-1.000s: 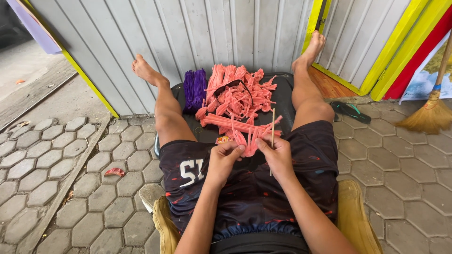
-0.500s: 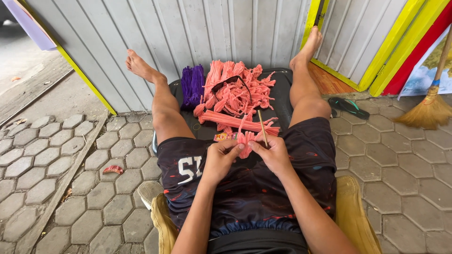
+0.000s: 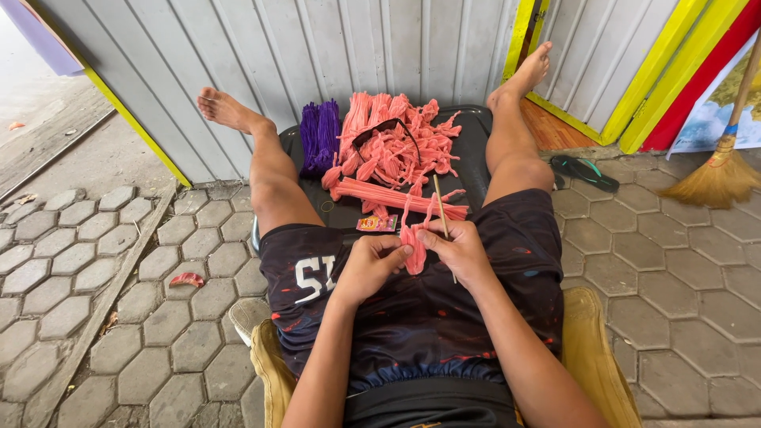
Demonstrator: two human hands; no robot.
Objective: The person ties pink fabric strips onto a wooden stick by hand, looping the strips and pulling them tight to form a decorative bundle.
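Note:
I sit with legs spread on a low yellow seat (image 3: 590,333). Both hands meet over my lap. My left hand (image 3: 374,264) pinches a small bundle of pink fuzzy stems (image 3: 413,246). My right hand (image 3: 453,247) holds the same bundle together with a thin wooden stick (image 3: 439,205) that points away from me. Between my legs lies a black tray (image 3: 472,150) with a heap of pink fuzzy stems (image 3: 392,150), a long pink bunch (image 3: 396,196), and a purple bunch (image 3: 319,136). Dark sunglasses (image 3: 386,129) rest on the heap.
A small colourful packet (image 3: 377,223) lies at the tray's near edge. Corrugated metal wall (image 3: 317,47) stands close ahead. A green sandal (image 3: 585,171) and a straw broom (image 3: 717,174) are at the right. Hexagonal paving (image 3: 103,261) surrounds me, with a pink scrap (image 3: 187,279) on it.
My hands have drawn the pink bundle back towards my lap, and the stick has tilted from upright to leaning away. The view has shifted slightly.

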